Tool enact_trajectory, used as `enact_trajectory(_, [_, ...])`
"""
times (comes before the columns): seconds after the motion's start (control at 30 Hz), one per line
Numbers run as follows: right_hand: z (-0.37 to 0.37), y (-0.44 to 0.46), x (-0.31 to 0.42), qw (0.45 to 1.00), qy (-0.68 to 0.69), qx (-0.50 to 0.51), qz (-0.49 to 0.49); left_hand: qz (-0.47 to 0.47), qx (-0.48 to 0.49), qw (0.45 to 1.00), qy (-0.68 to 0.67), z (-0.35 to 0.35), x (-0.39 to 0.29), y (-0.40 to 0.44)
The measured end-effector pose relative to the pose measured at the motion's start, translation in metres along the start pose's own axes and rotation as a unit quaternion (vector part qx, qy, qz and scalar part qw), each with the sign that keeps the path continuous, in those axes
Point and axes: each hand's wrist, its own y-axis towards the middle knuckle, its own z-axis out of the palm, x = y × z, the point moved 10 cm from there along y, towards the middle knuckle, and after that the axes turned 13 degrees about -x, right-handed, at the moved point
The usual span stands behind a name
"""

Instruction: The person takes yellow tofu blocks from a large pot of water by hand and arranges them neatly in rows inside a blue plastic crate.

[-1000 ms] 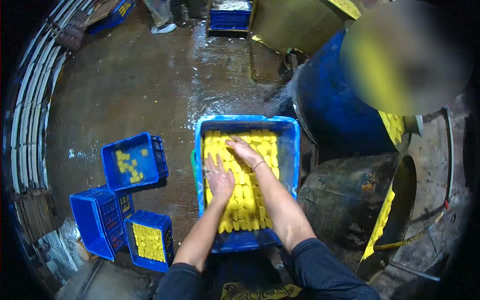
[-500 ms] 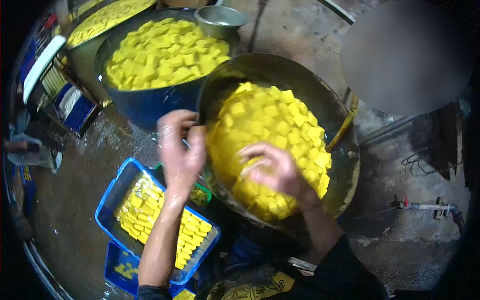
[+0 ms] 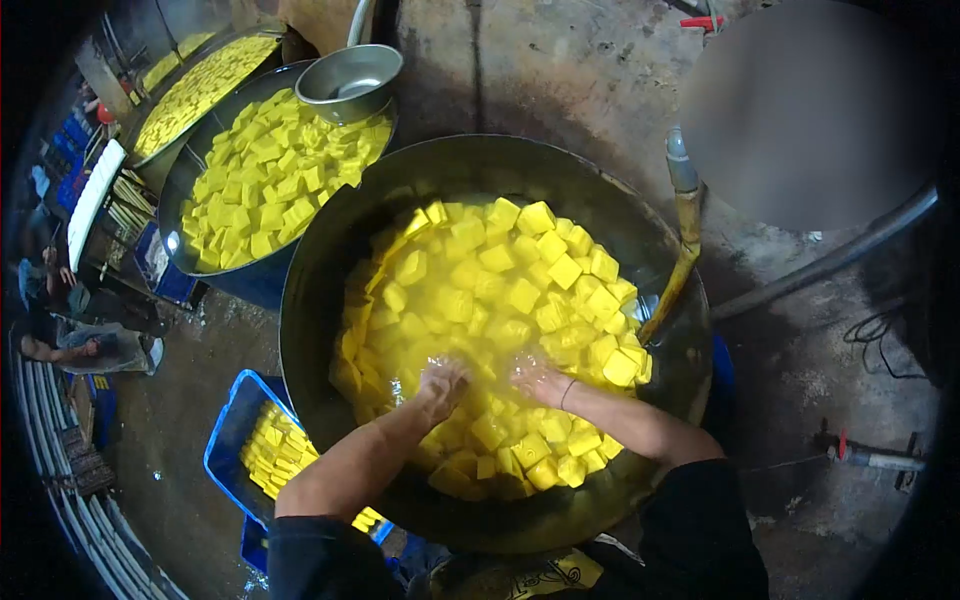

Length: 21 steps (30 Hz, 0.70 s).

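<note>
A large dark round vat (image 3: 330,210) holds cloudy yellow liquid and many yellow square blocks (image 3: 525,295) that look like tofu. My left hand (image 3: 443,388) dips into the liquid near the middle of the vat, its fingers hidden under the surface. Just to its right, my right hand (image 3: 537,378) is also partly under, with a thin band round the wrist. Blocks lie around both hands; whether either hand holds one is hidden. A ladle with a bamboo handle (image 3: 686,235) leans inside the vat's right side, its metal end among the blocks.
At lower left stands a blue crate (image 3: 232,425) with yellow blocks. Behind the vat is a second tub (image 3: 170,215) of blocks, with a metal dipper (image 3: 350,80) at its rim. Another person (image 3: 85,345) is at far left. A pipe with a red valve (image 3: 870,458) lies at right.
Both hands have gone down into the yellow liquid; the left one came from outside the vat's left rim. The view has shifted, so the vat now sits more centrally.
</note>
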Motion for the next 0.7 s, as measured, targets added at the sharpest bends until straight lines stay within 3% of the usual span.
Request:
enact_trajectory(0.03, [-0.006,0.007,-0.002,0.998,0.066,-0.003,0.017,-0.005,0.037,0.999,-0.03,-0.007,0.002,-0.003])
enact_trajectory(0.1, [-0.025,0.037,-0.004,0.952,-0.022,0.276,0.128,-0.029,0.126,0.987,-0.091,-0.027,0.012,-0.003])
enact_trajectory(0.13, [-0.034,0.048,-0.014,0.952,-0.019,0.278,0.124,-0.046,0.144,0.981,-0.118,-0.04,0.023,0.002])
enact_trajectory(0.17, [-0.051,0.064,-0.023,0.962,0.082,0.218,0.14,-0.053,0.144,0.978,-0.142,-0.055,0.032,0.012])
enact_trajectory(0.2, [-0.067,0.082,-0.034,0.958,0.182,0.155,0.155,-0.019,0.083,0.984,-0.159,-0.071,0.041,0.022])
enact_trajectory(0.23, [-0.073,0.099,-0.05,0.96,0.159,0.163,0.161,0.017,0.021,0.985,-0.17,-0.087,0.049,0.031])
enact_trajectory(0.27, [-0.078,0.116,-0.066,0.962,0.136,0.168,0.166,0.09,-0.107,0.972,-0.191,-0.117,0.052,0.034])
enact_trajectory(0.3, [-0.077,0.134,-0.074,0.962,0.137,0.167,0.166,0.09,-0.106,0.972,-0.19,-0.109,0.063,0.04])
enact_trajectory(0.4, [-0.058,0.167,-0.092,0.959,-0.051,0.203,0.19,0.192,-0.177,0.956,-0.134,-0.092,0.071,0.062])
enact_trajectory(0.43, [-0.056,0.178,-0.079,0.973,-0.076,0.169,0.135,0.137,-0.058,0.977,-0.152,-0.061,0.079,0.077])
enact_trajectory(0.47, [-0.052,0.189,-0.067,0.982,-0.102,0.135,0.079,0.089,-0.023,0.984,-0.155,-0.052,0.084,0.078])
enact_trajectory(0.5, [-0.022,0.186,-0.079,0.952,-0.151,0.239,0.121,0.04,0.009,0.987,-0.156,-0.049,0.088,0.077])
enact_trajectory(0.63, [-0.015,0.176,-0.093,0.958,-0.169,0.207,0.101,0.081,-0.059,0.973,-0.207,-0.081,0.081,0.069])
enact_trajectory(0.7, [-0.055,0.169,-0.104,0.981,-0.038,0.104,0.157,0.132,-0.107,0.936,-0.308,-0.07,0.089,0.068])
